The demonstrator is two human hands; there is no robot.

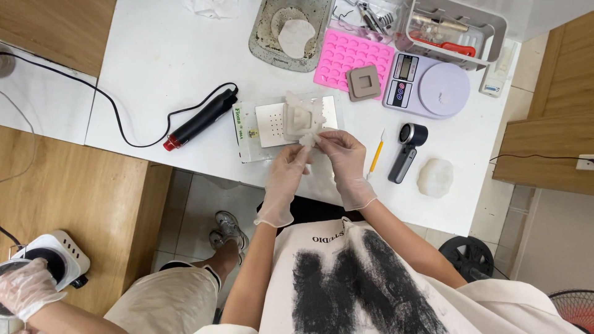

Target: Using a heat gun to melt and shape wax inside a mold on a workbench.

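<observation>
Above the white counter, both gloved hands, left and right, pinched a small white wax-like scrap between them, just in front of the pale silicone mould.

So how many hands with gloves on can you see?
3. The person's left hand and right hand meet over the white table; another person's gloved hand is bottom-left. More may be hidden.
</observation>
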